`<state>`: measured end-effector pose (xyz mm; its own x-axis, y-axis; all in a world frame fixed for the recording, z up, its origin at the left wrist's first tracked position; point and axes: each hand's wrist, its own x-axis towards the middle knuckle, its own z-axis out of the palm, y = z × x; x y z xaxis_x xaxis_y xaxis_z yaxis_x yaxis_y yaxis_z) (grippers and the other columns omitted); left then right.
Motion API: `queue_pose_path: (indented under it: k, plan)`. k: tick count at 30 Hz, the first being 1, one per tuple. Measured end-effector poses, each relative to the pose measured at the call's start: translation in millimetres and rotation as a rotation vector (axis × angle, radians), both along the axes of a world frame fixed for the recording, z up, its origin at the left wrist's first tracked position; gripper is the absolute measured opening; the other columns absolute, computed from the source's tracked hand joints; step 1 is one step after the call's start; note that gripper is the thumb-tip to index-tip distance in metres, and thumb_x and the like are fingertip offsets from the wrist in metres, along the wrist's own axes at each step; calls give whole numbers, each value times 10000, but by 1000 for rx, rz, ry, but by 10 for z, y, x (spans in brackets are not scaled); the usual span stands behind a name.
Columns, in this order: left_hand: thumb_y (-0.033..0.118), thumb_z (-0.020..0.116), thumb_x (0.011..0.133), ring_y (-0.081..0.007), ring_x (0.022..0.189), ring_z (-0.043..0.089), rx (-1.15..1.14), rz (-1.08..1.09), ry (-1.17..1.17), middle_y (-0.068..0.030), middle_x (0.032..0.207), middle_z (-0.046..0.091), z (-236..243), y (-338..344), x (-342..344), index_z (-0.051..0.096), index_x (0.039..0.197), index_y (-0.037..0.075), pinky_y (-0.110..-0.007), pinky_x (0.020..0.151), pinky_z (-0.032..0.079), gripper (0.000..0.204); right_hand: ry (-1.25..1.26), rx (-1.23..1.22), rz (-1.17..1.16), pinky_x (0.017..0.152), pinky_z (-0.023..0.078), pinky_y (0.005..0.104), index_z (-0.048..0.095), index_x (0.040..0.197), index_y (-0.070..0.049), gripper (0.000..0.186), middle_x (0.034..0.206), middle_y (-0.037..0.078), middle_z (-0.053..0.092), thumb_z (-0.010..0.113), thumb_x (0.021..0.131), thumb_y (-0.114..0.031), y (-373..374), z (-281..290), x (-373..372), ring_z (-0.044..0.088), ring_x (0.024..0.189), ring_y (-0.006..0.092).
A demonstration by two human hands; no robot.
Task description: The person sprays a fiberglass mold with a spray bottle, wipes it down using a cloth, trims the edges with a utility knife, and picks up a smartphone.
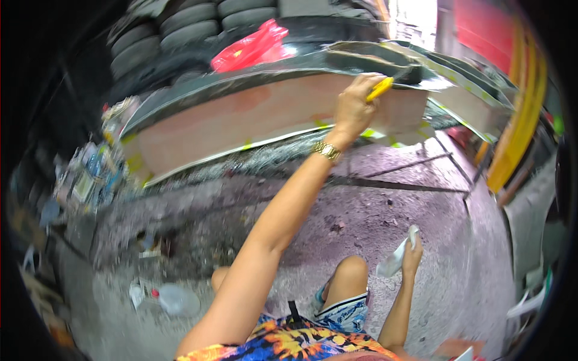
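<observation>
My left hand (355,103), with a gold-coloured watch on the wrist, reaches up to the top edge of a long pinkish-grey panel (235,117) bordered with yellow-green tape. Its fingers are wrapped round a small yellow tool (380,88), which sits at the dark rim near the panel's right part; whether it touches cannot be made out. Down at the lower right, beside my bare knee, my right hand (412,256) grips a pale, crumpled-looking item (391,262), possibly a cloth, well away from the panel.
Stacked tyres (186,33) and a red plastic bag (247,48) lie behind the panel. A second taped piece (481,108) and yellow boards (512,138) stand right. Metal stand legs (409,162) are below. Clutter (87,174) fills the left; a plastic jug (177,301) lies on the floor.
</observation>
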<state>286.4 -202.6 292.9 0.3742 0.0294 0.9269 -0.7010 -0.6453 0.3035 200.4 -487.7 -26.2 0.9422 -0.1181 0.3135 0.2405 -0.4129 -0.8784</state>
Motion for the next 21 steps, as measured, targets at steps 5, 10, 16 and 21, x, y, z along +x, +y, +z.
queue_pose_path:
  k: [5,10,16,21]
  plan:
    - [-29,558,788,-317,965,650,-83,15,-22,-73,1127,647,-10,-48,-4,654,1087,93,-381,821,545,337,-175,80,168,911,449,315,535,1276,79,386,1157,160,634,506,927,-82,567,727,246,589,1036,210]
    - [-3,565,802,-333,899,653,-82,45,-51,-48,1115,642,-33,-41,-18,656,1063,126,-426,769,543,305,-200,-136,522,735,496,399,606,1157,9,294,903,262,648,566,882,-84,1481,892,346,669,807,336]
    - [-1,605,761,-328,1008,636,-21,10,-38,-70,1167,628,-25,-2,42,639,1124,128,-402,834,545,387,-207,-247,730,936,471,438,574,1254,-18,423,1138,246,640,609,881,-215,2049,184,527,606,1080,408]
    - [-54,561,734,-321,1060,624,23,-30,-33,-78,1209,621,-39,46,109,627,1164,114,-384,881,526,466,105,-572,790,885,481,465,546,1275,-152,400,1145,224,630,555,893,-273,1916,-141,559,602,1043,414]
